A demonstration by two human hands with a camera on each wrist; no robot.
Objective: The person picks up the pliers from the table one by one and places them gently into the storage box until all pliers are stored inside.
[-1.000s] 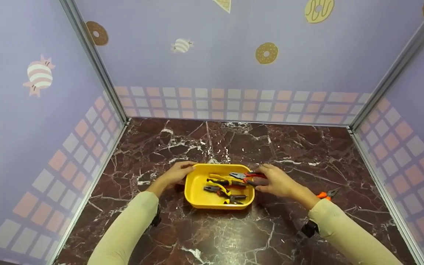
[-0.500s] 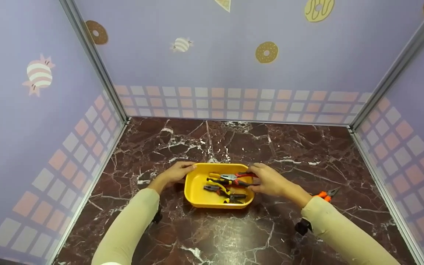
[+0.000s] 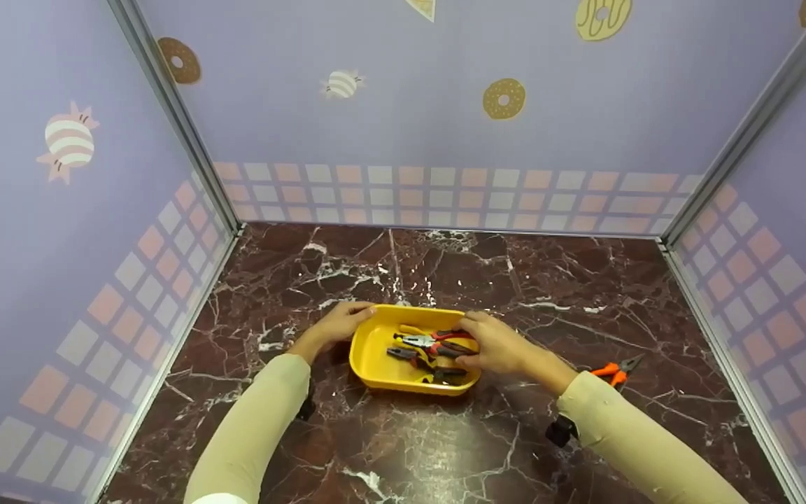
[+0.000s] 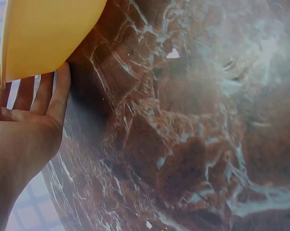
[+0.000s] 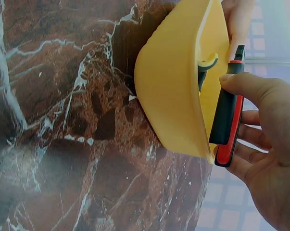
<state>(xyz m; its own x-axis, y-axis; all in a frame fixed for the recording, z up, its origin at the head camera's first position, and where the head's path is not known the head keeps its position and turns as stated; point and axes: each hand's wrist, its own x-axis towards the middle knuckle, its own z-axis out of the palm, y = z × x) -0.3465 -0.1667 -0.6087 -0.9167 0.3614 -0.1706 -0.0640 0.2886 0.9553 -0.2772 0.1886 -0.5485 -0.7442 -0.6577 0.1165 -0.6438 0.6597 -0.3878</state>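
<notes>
A yellow plastic bin (image 3: 375, 353) stands in front of me with several pliers in it. My left hand (image 3: 340, 323) grips its left end, thumb at the rim and fingers against the outside wall (image 4: 53, 41). Over the bin's right end, my right hand (image 3: 502, 344) holds combination pliers (image 3: 420, 341) by their red-and-black handles (image 5: 226, 110), thumb on one handle and fingers round the other. Their silver jaws point left, above the other tools. Yellow-and-black-handled pliers (image 3: 425, 364) lie in front of them inside the bin.
Orange-handled pliers (image 3: 616, 372) lie on the dark red marbled table (image 3: 438, 448) to the right, beside my right forearm. Purple printed panels (image 3: 403, 126) enclose the table at the back and both sides.
My right hand has moved left with the red-and-black pliers, bringing them lower and farther into the bin. The bin has turned slightly, with my left hand still on its left end.
</notes>
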